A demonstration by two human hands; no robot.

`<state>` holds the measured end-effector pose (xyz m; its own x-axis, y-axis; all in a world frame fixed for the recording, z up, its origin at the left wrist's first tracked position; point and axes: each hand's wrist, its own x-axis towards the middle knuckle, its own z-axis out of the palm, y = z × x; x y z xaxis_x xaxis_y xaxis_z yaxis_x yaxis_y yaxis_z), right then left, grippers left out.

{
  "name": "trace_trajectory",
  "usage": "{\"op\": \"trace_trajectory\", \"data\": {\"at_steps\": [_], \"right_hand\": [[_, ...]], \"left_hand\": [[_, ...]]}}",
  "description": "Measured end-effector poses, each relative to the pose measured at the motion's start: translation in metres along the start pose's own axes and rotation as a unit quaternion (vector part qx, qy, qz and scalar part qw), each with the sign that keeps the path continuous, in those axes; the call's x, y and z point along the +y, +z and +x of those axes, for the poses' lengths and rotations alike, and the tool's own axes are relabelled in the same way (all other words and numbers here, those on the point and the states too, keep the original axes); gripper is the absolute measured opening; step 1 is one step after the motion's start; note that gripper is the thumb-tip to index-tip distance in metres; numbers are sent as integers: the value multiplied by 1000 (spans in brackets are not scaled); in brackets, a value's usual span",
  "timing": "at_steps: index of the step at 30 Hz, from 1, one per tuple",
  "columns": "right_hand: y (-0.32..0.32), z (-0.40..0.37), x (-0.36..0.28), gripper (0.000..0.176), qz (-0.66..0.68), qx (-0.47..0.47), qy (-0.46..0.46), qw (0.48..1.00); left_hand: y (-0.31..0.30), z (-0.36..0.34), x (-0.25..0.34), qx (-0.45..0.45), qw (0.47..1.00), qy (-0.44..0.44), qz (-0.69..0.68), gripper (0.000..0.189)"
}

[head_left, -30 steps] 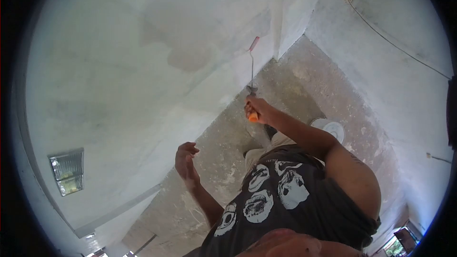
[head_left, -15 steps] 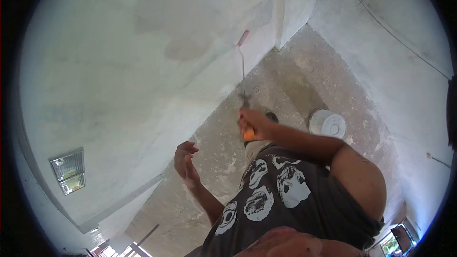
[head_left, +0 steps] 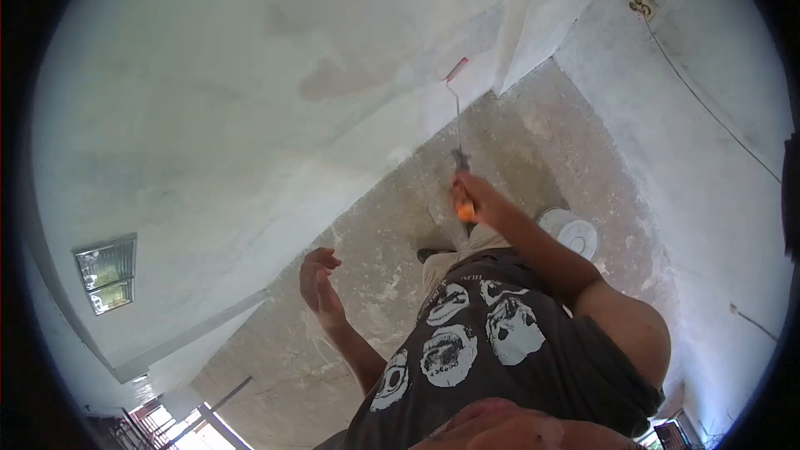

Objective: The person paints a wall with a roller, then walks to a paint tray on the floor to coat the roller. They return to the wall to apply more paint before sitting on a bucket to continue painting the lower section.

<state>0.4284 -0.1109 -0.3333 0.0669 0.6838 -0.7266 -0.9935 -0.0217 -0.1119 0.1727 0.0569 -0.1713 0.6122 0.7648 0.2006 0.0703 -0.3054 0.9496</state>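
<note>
My right hand [head_left: 477,198] is closed around the orange and black handle of a small paint roller [head_left: 457,107]. The roller's thin metal rod reaches away from me to a narrow pinkish-red head, which appears against the lower part of the pale wall [head_left: 208,133], close to the corner. Darker, damp-looking patches show on that wall to the left of the roller head. Raised in front of the wall on the left, my left hand [head_left: 322,283] is empty, its fingers loosely bent and apart.
A white bucket [head_left: 569,233] stands on the worn concrete floor [head_left: 367,250], right of my legs. On the right wall are an electrical socket [head_left: 642,5] and a hanging cable [head_left: 700,96]. A glass-block window [head_left: 106,275] is set in the left wall.
My right hand and the roller have shifted right in view, with the roller head nearer the corner. The whole view has turned slightly. My left hand remains raised and empty.
</note>
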Motion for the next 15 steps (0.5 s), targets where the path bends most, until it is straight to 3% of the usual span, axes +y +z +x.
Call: {"op": "trace_trajectory", "data": {"at_steps": [2,5,8,12,15], "right_hand": [[-35,64,-27,13,40,20,-90,995],[-25,66,-50,13,126,8,-62,990],[10,-8,-26,14,83,-34,-71,993],[-13,15,-36,14,92,21,-25,995],[-36,58,-64,16,71,57,-105,990]], "left_hand": [[5,0,1,-8,1000,-3,1,37],[9,5,4,-21,1000,8,10,36],[-6,2,4,-18,1000,6,19,35],[-9,-1,0,24,1000,-12,3,34],[-6,1,3,-1,1000,-1,26,34]]}}
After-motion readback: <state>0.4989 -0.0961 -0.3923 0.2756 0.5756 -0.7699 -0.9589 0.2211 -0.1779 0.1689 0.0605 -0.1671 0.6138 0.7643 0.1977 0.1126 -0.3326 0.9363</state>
